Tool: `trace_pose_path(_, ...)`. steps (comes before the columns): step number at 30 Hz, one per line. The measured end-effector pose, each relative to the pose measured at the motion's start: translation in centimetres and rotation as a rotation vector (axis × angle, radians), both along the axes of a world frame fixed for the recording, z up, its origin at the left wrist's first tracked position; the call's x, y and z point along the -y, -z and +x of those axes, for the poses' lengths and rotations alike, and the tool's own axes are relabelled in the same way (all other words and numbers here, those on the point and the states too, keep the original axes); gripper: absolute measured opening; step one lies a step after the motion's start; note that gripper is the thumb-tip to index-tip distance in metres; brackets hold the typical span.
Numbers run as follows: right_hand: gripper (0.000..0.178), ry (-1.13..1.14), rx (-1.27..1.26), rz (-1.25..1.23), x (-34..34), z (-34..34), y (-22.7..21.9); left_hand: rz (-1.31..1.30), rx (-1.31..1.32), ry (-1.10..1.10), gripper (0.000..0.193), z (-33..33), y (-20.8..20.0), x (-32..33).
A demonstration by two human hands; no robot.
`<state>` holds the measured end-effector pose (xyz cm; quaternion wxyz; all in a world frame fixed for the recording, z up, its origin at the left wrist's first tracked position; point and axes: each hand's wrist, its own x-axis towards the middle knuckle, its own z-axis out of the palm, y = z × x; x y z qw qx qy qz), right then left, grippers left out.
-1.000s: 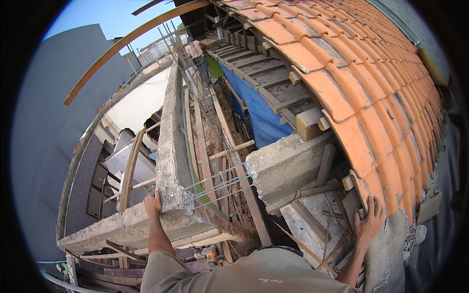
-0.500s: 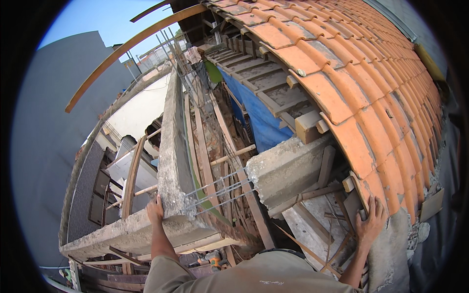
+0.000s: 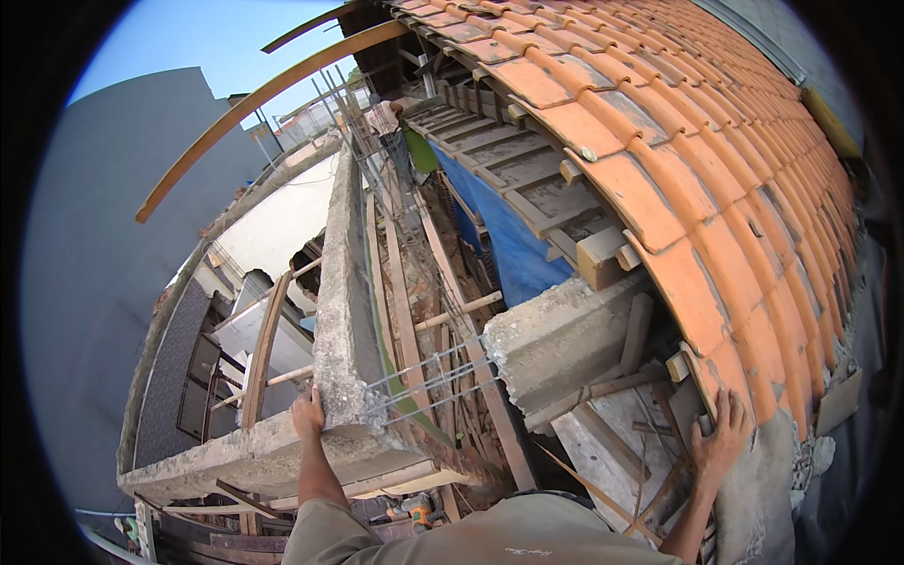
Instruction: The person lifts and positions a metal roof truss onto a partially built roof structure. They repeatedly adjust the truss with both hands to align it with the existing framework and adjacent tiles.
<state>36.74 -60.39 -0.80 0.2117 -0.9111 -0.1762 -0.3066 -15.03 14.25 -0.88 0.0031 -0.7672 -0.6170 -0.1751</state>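
My left hand (image 3: 307, 414) is braced on the corner of a rough concrete beam (image 3: 341, 377), its fingers curled over the edge. On the other side, my right hand (image 3: 723, 435) lies with fingers spread on the lowest orange roof tiles (image 3: 706, 372), thumb apart at their edge. Bare steel bars (image 3: 438, 372) span the gap from that beam to a broken concrete beam end (image 3: 541, 334). Neither hand carries a loose thing.
Long wooden boards (image 3: 400, 311) and bamboo poles lie in the gap. A blue tarp (image 3: 513, 245) hangs under the roof. Farther off, another person (image 3: 388, 122) stands near upright steel bars. Below sits an orange power tool (image 3: 419, 508). A curved-looking plank (image 3: 273, 89) juts out left.
The view has shifted slightly, so the scene sits a little farther right and lower. Both hands stay on the same beam and tiles.
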Motion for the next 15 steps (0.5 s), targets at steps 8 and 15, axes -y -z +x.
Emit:
trace_pose_path(8, 0.094, 0.002, -0.009, -0.005, -0.11, -0.25, -0.44, -0.006, -0.029, -0.037, 0.067, 0.19, 0.0, -0.12)
trace_pose_path(15, 0.096, 0.006, -0.004, -0.013, -0.12, -0.46, -0.64, -0.005, -0.026, -0.011, 0.068, 0.26, -0.27, 0.56)
